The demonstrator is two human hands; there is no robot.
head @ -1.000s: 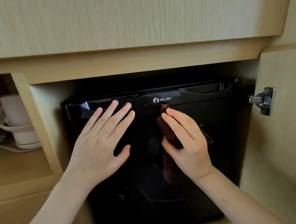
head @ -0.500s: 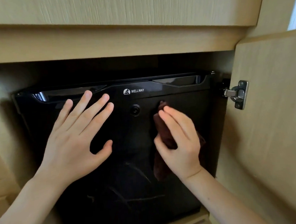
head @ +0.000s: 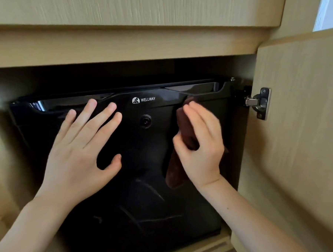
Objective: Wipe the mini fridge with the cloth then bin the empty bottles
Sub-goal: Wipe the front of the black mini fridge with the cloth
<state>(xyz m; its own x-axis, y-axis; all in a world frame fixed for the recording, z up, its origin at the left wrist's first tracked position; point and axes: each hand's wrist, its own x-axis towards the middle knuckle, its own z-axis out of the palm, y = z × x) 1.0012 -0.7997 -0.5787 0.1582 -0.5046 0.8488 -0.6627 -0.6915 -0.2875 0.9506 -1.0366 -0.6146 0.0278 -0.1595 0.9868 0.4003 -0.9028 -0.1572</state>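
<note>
**At the mini fridge [head: 143, 150] front: left hand [head: 80, 155] flat, right hand [head: 202, 154] on the cloth [head: 174, 175]**

Inside a pale wooden cabinet [head: 119, 43] the black mini fridge fills most of the opening; its lower left corner is hidden behind the left forearm, and the space above it is lost in shadow. On the upper left of the fridge front the left hand lies flat, fingers straight and spread, tips reaching the glossy top band, grasping nothing. On the upper right of the fridge front the right hand presses the dark reddish-brown cloth against the panel; its fingers lie over the cloth and the thumb hooks round the cloth's left edge; the fingers are blurred, so how firmly they close cannot be told. Most of the cloth is covered by that hand; a tip shows above the fingertips, and a loose end hangs below the palm. Between the two hands, on the fridge, sits a white WELLWAY logo [head: 144, 99]; under it is a small round fitting [head: 146, 120], too dark to identify. Faint streaks mark the lower part of the fridge front. Right of the fridge the cabinet door [head: 301, 147] stands open on a metal hinge [head: 261, 103]; the picture's edge cuts off its right side.
</note>
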